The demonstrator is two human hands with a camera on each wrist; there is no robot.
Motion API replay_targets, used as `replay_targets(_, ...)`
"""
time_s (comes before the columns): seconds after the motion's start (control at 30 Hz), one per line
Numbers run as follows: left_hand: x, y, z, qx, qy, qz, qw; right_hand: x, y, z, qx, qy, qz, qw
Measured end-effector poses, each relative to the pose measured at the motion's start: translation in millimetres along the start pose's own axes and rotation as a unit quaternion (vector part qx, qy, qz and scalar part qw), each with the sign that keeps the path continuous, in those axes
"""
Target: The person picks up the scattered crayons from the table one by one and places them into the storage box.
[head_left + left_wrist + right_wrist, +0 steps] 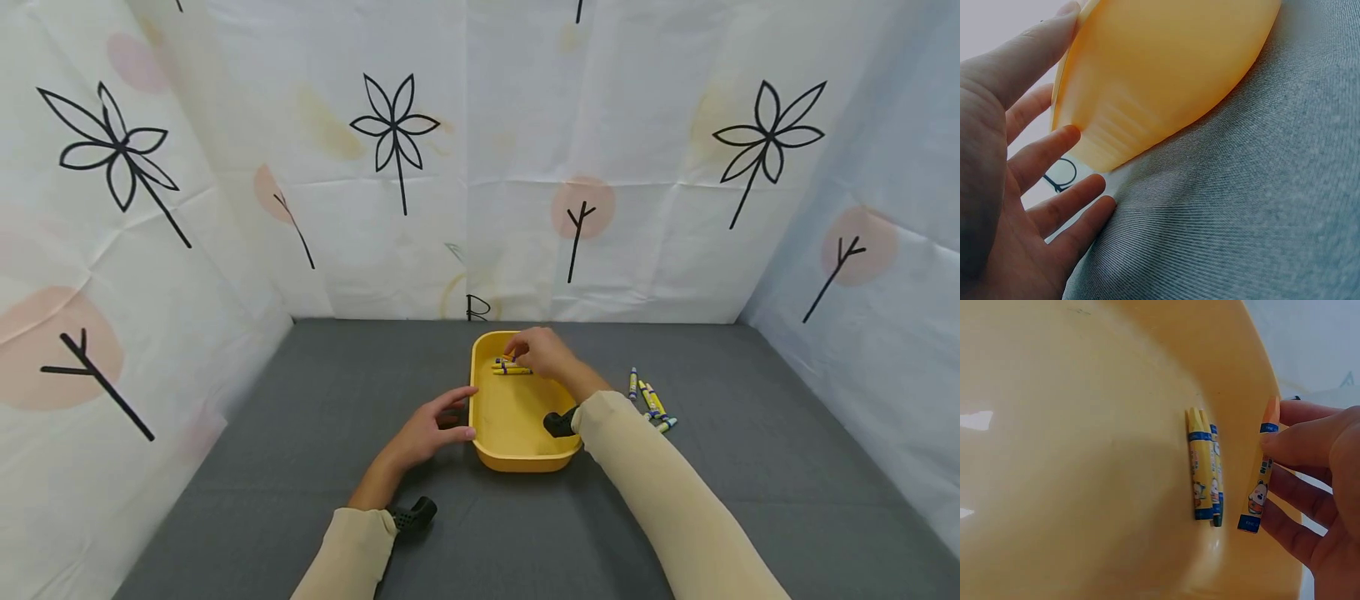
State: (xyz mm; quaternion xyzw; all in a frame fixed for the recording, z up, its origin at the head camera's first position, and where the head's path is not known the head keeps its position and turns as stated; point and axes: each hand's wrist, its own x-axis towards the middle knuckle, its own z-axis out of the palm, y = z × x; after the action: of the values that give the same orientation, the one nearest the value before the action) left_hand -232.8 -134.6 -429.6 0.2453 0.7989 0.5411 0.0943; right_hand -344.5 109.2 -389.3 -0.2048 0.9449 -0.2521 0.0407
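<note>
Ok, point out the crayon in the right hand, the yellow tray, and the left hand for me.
Orange-tipped crayon (1258, 482): right wrist view, on its printed wrapper.
Yellow tray (507, 417): head view, on its bare floor.
Left hand (422, 433): head view, on the back of the hand.

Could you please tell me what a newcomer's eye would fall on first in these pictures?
Probably the bright yellow tray near the middle of the grey cloth. Over its far end, the right hand pinches an orange-tipped crayon beside a few more crayons lying inside, while the left hand touches the tray's left side. To its right lies a loose cluster of crayons on the cloth.
</note>
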Motion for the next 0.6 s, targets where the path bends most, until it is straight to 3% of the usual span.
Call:
replay_targets(0.37,-1.5,1.9,1.4,0.001,0.002,0.006,1.0000,6,0,15,-0.035,-0.022,-0.017,0.999)
replay_targets(0.6,-1.2,1.6,1.5,0.003,0.003,0.002,1.0000,9,2,22,-0.028,-0.025,-0.008,0.999)
